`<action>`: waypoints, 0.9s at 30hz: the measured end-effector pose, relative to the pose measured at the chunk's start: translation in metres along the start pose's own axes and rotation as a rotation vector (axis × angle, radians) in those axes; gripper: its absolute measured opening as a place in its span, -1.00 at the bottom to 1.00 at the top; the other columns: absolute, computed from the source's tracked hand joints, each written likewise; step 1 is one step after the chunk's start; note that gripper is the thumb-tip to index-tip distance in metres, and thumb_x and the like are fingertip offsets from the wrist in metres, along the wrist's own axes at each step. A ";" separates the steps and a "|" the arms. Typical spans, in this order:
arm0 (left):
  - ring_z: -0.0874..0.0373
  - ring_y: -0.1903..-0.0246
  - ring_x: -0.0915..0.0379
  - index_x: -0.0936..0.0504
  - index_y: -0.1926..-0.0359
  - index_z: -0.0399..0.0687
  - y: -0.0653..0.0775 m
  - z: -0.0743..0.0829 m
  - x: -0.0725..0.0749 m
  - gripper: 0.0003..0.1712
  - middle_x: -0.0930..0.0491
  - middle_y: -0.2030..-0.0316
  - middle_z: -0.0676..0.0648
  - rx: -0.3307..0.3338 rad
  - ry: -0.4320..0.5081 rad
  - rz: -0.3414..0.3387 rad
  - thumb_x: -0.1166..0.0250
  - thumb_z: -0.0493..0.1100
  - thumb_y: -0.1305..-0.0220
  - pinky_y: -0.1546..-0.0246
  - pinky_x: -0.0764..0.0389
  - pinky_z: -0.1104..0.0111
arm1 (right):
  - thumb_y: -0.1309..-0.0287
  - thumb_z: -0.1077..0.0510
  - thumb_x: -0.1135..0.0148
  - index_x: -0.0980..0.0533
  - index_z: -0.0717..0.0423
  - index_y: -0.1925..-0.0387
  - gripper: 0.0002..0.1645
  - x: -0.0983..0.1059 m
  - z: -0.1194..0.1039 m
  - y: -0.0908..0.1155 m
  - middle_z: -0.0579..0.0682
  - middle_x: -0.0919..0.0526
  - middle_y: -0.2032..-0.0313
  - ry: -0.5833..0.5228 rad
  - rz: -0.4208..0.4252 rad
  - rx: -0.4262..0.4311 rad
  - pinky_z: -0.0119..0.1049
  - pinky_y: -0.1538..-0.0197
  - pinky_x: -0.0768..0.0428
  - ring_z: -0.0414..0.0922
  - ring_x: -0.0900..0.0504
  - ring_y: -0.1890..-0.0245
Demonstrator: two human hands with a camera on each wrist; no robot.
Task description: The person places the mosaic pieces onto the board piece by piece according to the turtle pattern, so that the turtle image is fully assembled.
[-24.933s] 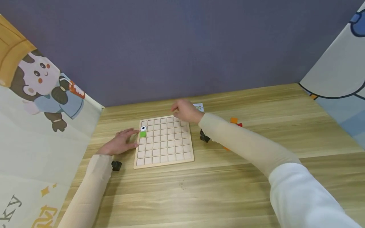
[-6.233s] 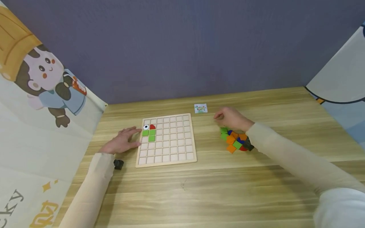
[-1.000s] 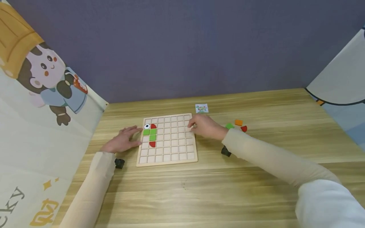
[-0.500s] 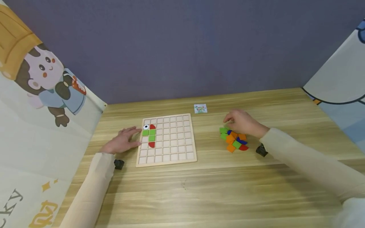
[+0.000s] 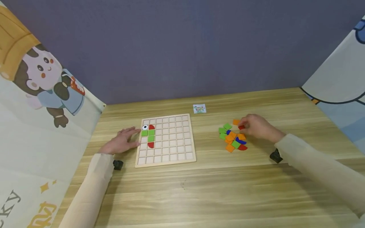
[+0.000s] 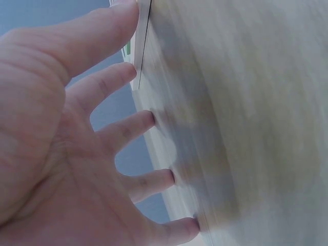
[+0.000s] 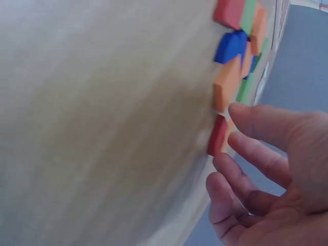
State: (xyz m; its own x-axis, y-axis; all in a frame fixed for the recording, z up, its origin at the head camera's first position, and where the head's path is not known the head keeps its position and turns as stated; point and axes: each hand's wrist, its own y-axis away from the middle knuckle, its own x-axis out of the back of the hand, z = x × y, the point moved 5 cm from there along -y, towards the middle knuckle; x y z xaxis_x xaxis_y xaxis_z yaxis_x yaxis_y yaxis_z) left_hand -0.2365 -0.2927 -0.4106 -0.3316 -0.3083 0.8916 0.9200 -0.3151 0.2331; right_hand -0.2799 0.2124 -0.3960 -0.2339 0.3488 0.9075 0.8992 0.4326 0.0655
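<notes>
My left hand [image 5: 122, 141] lies at the left edge of a wooden grid board [image 5: 168, 163]. Its fingers are spread, thumb and index finger at the rim, the other fingertips down on the table in the left wrist view. At the board's left are a round eye tile [image 5: 145, 127], two green square tiles [image 5: 151, 138] and two red quarter-round tiles [image 5: 150, 145]. Over to the right, my right hand [image 5: 255, 126] reaches down to another red quarter-round tile [image 7: 218, 136]. Thumb [image 7: 243, 115] and index finger stand apart right beside this tile, with the other fingers loosely bent.
Several loose green, orange, blue and red tiles [image 5: 230, 136] lie piled left of my right hand. Behind the board is a small picture card [image 5: 199, 108]. A dark partition [image 5: 182, 50] closes off the back of the wooden table [image 5: 182, 196].
My right hand has moved right, from the board's right edge past the tile pile to the red tile. More of the pile now shows. The left hand has stayed at the board.
</notes>
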 end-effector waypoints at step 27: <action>-0.40 -0.34 0.24 -0.19 -0.40 -0.15 0.000 0.002 0.000 -0.24 0.05 -0.38 -0.41 -0.038 -0.002 0.004 -0.22 0.05 -0.30 -0.25 0.27 -0.25 | -0.06 0.27 -0.36 -0.62 0.23 0.21 -0.79 -0.008 0.012 0.003 0.05 -0.62 0.27 -0.024 0.104 0.006 -0.04 0.21 -0.54 -0.02 -0.56 0.32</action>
State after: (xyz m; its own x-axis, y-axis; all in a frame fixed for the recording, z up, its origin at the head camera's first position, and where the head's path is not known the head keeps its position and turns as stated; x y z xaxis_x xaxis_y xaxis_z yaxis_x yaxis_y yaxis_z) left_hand -0.2365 -0.2905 -0.4093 -0.3270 -0.3076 0.8936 0.9128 -0.3476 0.2144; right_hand -0.2796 0.2210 -0.4076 -0.1488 0.4119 0.8990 0.9168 0.3983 -0.0308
